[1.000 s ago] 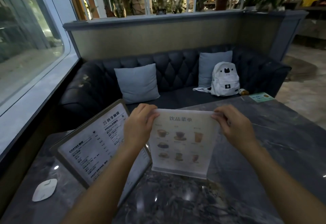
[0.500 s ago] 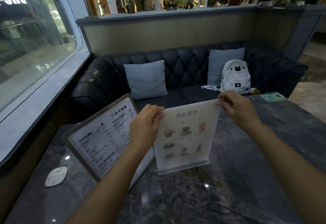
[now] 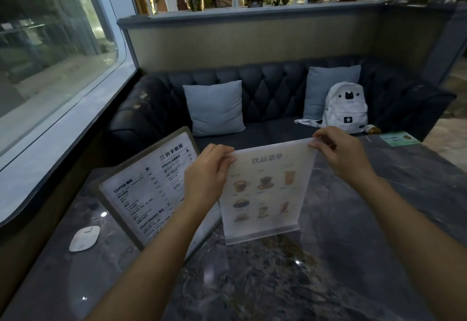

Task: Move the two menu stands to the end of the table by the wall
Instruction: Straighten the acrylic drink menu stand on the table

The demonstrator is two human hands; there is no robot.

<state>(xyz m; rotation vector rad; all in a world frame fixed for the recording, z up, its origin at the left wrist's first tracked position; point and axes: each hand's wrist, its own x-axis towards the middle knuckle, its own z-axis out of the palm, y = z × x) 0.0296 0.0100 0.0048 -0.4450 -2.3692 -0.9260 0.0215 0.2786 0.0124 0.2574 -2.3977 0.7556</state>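
Observation:
A clear acrylic drinks menu stand (image 3: 265, 194) with pictures of cups stands upright near the middle of the dark marble table (image 3: 366, 244). My left hand (image 3: 207, 174) pinches its top left corner and my right hand (image 3: 341, 156) pinches its top right corner. To its left a larger framed menu stand (image 3: 149, 189) with black text leans back, closer to the window wall; my left forearm covers its right part.
A small white rounded pad (image 3: 84, 238) lies on the table at the left near the window ledge (image 3: 63, 143). Behind the table is a dark tufted sofa (image 3: 265, 93) with two grey cushions and a white backpack (image 3: 345, 105). A green card (image 3: 399, 138) lies at the far right corner.
The acrylic stand, held by both hands, has tilted and come to rest a bit further away and closer to the framed menu. The camera view has shifted left and up.

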